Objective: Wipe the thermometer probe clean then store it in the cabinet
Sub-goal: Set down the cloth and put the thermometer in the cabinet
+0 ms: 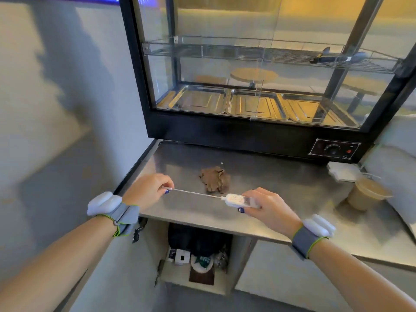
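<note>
In the head view we hold the thermometer (pixel 236 199) level above the steel counter (pixel 281 183), right hand (pixel 267 210) closed around its white body and left hand (pixel 147 191) pinching the probe (pixel 195 193) tip, probably to steady it for wiping, its long axis running left-right, tip leftward, near the crumpled brown cloth (pixel 215 179).

Both forearms are bare, with no sleeves in sight. Each wrist carries a grey fabric band (pixel 126 218) edged in bright green piping, the left one with a small ring or buckle on its strap. A rounded white plastic unit (pixel 104 203), shaped like two soft lobes side by side, sits on the left band; a matching white unit (pixel 319 225) sits on the right band (pixel 304 240). The fingernails (pixel 240 210) on both hands are painted dark blue.
</note>
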Available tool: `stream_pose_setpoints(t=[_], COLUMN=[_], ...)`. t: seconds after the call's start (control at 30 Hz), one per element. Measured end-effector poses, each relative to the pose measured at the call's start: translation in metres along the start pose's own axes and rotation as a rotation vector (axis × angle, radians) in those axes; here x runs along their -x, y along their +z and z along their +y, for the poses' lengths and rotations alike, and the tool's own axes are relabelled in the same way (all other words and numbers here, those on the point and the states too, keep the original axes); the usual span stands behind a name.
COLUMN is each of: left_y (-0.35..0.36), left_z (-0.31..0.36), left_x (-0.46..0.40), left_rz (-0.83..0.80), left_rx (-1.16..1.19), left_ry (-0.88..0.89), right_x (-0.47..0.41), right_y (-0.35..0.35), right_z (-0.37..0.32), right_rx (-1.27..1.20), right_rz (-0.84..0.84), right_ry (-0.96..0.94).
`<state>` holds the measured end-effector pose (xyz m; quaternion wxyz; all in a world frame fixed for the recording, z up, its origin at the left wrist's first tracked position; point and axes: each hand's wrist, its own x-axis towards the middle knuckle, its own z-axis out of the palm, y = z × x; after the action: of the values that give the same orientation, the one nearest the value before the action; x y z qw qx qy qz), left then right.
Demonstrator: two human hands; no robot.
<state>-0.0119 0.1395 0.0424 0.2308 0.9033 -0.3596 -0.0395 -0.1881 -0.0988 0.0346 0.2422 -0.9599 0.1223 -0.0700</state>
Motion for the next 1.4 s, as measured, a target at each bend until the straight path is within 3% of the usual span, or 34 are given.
stream_pose_setpoints(t=[0.3, 0.8, 0.97, 1.4], left_y=[0.043, 0.164, 0.228, 0.461], left_z=[-0.022, -0.056, -0.083, -0.221], left_x=[0.063, 0.078, 0.08, 0.071], left_rz=[-0.089, -0.124, -0.186, -0.188], left_rx=[0.004, 0.065, 0.036, 0.069], left_ry=[-0.219, -0.478, -0.594, -0.571], right_x=[0.033, 0.062, 0.049, 0.018], right_y=[0.066, 0.181, 0.241, 0.483], right_z=[0.01, 0.054, 0.081, 0.201], right_rx=[-0.129, -0.218, -0.231, -0.188], right_rz=[-0.163, -0.258, -0.305, -0.317], right_ry=[0.023, 0.396, 0.47, 0.536])
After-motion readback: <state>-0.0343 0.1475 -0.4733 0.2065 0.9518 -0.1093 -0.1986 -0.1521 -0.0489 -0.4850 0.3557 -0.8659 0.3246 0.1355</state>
